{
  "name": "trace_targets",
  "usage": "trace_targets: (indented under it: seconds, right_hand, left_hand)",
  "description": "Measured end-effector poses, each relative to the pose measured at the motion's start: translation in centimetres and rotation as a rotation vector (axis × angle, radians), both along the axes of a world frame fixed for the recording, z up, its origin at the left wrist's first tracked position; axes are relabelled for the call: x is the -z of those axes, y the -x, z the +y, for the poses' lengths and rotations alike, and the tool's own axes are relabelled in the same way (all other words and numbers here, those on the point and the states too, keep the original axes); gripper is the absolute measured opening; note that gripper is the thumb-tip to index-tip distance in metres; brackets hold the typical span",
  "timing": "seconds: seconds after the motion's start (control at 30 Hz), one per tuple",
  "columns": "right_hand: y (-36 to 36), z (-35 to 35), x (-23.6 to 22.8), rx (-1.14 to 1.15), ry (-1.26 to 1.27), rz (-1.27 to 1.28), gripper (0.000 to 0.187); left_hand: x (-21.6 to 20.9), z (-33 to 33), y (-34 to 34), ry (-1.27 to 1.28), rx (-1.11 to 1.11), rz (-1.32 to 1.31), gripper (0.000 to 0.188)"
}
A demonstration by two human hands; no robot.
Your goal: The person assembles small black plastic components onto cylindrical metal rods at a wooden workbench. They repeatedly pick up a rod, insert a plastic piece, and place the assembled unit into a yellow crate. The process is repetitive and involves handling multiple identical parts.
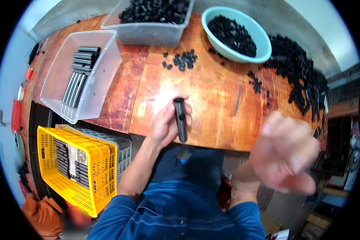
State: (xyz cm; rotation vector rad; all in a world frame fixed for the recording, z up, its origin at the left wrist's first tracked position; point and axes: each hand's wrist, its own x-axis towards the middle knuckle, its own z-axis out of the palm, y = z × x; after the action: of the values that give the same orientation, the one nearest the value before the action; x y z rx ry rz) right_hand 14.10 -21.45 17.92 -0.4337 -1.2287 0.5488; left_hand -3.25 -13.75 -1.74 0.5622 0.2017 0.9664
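My left hand [162, 125] is closed around a short dark metal tube [181, 127], held near the front edge of the wooden table [212, 120]. The tube's open upper end points away from me, and a notch or hole shows partway down its side. My right hand [286, 154] is raised at the right, beyond the table's front edge and apart from the tube. Motion smears its fingers, so whether it holds anything cannot be made out. Small black pieces [184, 60] lie loose on the table, past the left hand.
At the left, a clear plastic box [104, 76] holds several dark tubes. Behind stands a clear bin [152, 35] of black pieces, beside a pale teal bowl [232, 56] of them. Black parts [296, 68] heap at the right. A yellow crate [104, 164] with tubes stands lower left.
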Motion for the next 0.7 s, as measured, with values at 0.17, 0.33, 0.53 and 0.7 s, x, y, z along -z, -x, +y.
trace_targets:
  seconds: [0.17, 0.33, 0.53, 0.7]
  right_hand:
    - [-1.7, 2.6, 7.7, 0.041, 0.833, -0.624, 0.037]
    - [1.6, 3.4, 13.0, -0.134, 0.824, -0.792, 0.084]
    - [1.8, 6.1, 14.5, -0.11, 0.795, -0.795, 0.059]
    - [-0.4, 10.6, 16.8, 0.323, 0.508, -0.757, 0.026]
  left_hand:
    - [-0.8, -0.2, 1.5, -0.209, -0.032, 0.092, 0.055]
    - [-1.1, 0.2, 2.0, -0.347, -0.063, 0.133, 0.05]
    - [-4.2, 2.4, 1.6, -0.293, -0.24, 0.263, 0.045]
    - [-10.6, 12.8, 3.5, -0.7, -0.839, 0.865, 0.023]
